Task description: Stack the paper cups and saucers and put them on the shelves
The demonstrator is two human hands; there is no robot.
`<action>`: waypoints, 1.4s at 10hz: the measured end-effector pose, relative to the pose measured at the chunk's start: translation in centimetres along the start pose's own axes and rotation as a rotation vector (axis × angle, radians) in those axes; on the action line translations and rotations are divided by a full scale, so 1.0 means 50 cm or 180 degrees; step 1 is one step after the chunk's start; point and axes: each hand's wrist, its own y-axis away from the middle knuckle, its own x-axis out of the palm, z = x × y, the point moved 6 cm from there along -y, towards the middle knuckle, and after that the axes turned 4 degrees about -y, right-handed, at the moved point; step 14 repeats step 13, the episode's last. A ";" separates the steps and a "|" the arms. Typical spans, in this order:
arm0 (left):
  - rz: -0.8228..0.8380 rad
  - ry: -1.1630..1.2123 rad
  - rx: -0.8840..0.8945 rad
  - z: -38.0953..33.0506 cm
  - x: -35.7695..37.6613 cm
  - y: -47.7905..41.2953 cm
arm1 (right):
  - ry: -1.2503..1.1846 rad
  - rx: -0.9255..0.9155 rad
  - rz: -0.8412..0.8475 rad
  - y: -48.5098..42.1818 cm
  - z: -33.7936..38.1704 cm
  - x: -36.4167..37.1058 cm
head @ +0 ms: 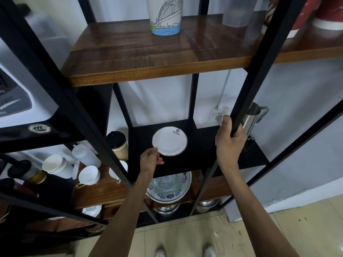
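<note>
A small stack of white saucers [169, 141] with a dark logo lies on the black middle shelf [202, 154]. My left hand [150, 158] touches the stack's near-left rim with its fingertips. My right hand [229, 140] is wrapped around the black upright post [259, 71] of the shelf frame, to the right of the saucers. White paper cups [54, 165] lie stacked on their side on the lower left wooden shelf. A tall printed paper cup [165, 15] stands on the top wooden shelf [157, 58].
White ceramic cups [89, 175] and a squeeze bottle [85, 154] sit on the lower left shelf beside a lidded brown cup [118, 143]. A blue-patterned plate [169, 186] lies below the black shelf. A steel pitcher [255, 115] stands behind the right post. An appliance [16, 101] fills the left.
</note>
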 end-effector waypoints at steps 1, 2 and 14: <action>0.0002 0.0078 0.0038 0.000 0.001 0.003 | -0.0028 0.0013 0.0021 0.000 0.000 -0.001; 0.0054 0.0152 0.0016 -0.001 0.001 -0.001 | -0.0058 0.0022 0.0079 0.001 -0.004 -0.001; 0.0912 -0.0260 0.0523 0.105 -0.101 0.194 | 0.1623 -0.0827 -0.0005 0.078 0.007 -0.024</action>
